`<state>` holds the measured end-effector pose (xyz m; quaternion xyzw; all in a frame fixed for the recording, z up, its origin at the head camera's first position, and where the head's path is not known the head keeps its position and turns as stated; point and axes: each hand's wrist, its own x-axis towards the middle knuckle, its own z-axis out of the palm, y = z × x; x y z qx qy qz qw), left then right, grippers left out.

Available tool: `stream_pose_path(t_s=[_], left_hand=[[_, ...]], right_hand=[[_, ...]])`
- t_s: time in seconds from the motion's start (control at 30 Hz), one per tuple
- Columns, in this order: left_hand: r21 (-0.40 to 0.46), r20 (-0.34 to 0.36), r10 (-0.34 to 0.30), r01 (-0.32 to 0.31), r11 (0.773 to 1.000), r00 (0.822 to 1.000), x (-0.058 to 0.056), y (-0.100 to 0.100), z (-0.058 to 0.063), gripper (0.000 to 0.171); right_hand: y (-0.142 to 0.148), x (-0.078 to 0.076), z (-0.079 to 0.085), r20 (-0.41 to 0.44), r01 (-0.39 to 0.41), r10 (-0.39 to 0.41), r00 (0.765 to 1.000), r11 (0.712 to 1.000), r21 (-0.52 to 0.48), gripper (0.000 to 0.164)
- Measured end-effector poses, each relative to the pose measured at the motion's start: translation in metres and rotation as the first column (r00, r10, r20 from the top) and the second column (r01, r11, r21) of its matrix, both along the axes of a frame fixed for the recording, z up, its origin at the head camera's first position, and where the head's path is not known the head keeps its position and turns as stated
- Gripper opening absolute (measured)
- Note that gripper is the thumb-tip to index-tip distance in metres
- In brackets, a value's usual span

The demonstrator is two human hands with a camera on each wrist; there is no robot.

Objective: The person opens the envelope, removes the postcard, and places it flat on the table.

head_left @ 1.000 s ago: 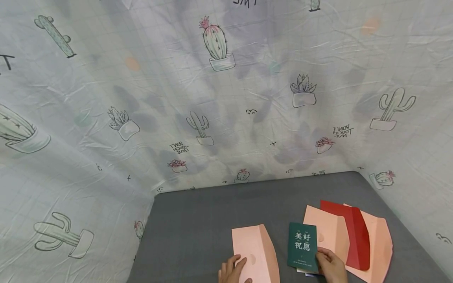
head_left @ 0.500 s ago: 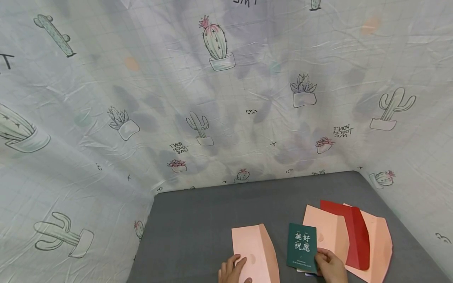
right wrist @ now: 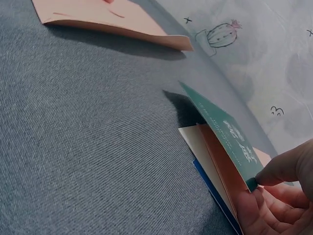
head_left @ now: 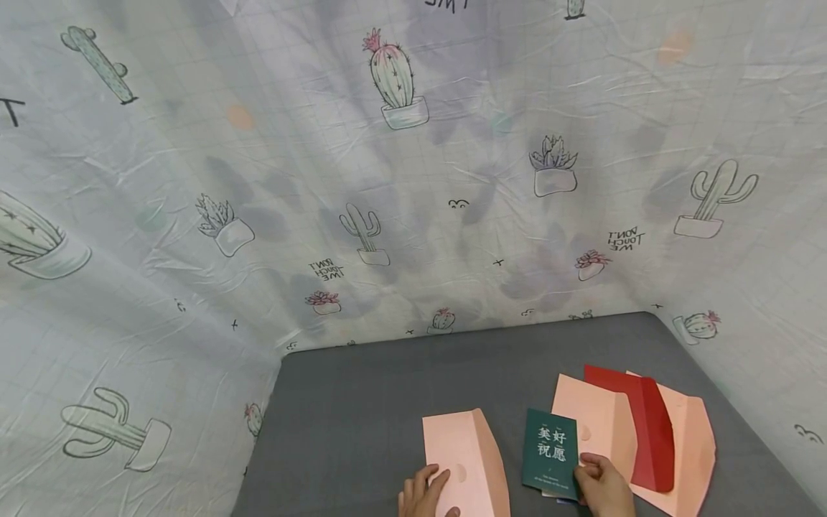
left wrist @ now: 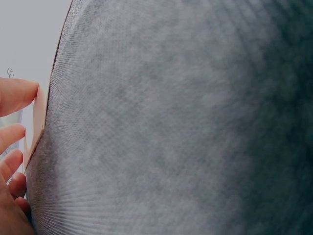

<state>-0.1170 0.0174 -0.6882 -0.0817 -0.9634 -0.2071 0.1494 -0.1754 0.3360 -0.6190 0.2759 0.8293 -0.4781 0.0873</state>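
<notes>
My left hand (head_left: 423, 495) rests on a pink envelope (head_left: 461, 459) with its flap unfolded to the right; thumb and fingertips touch the paper. In the left wrist view, the same hand's fingers (left wrist: 18, 95) meet the envelope's edge. My right hand (head_left: 604, 485) pinches a dark green card (head_left: 548, 467) with white Chinese characters at its right edge, thumb on top. The right wrist view shows this green card (right wrist: 227, 132) tilted up, its far corner raised above the cloth. Below it fan out an orange-brown card (right wrist: 222, 156), a cream card (right wrist: 198, 142) and a blue one (right wrist: 215, 193).
Right of the green card, another pink envelope (head_left: 591, 402), a red envelope (head_left: 652, 431) and a further pink envelope (head_left: 698, 438) overlap with flaps unfolded. Everything lies on a dark grey cloth-covered table (head_left: 362, 409). White cactus-print curtains (head_left: 452, 165) enclose its back and sides.
The green card has shifted and turned slightly to the left in my right hand's pinch. My left hand and the envelope under it have stayed in place.
</notes>
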Motion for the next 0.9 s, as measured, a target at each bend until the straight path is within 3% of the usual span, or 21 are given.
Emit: stream_pose_path(t_s=[0.33,0.57,0.73,0.9], left_hand=[[-0.011,-0.012,-0.001,0.001,1.000,1.000,-0.002,-0.002,0.000,0.042],[0.027,0.032,-0.009,0.008,1.000,0.999,-0.001,-0.002,0.003,0.043],[0.022,0.036,-0.008,0.008,1.000,0.999,-0.001,-0.002,0.003,0.042],[0.003,0.015,-0.004,0.004,1.000,1.000,-0.001,-0.002,0.003,0.042]], right_hand=[[0.002,-0.001,-0.008,-0.022,-0.013,0.014,1.000,0.998,0.057,0.041],[-0.002,0.001,-0.008,-0.078,0.025,-0.015,0.997,0.992,0.124,0.038],[-0.009,0.004,-0.002,-0.117,0.066,-0.059,0.991,0.996,0.063,0.034],[-0.013,0.007,0.003,-0.157,0.017,-0.030,0.987,0.996,-0.084,0.035]])
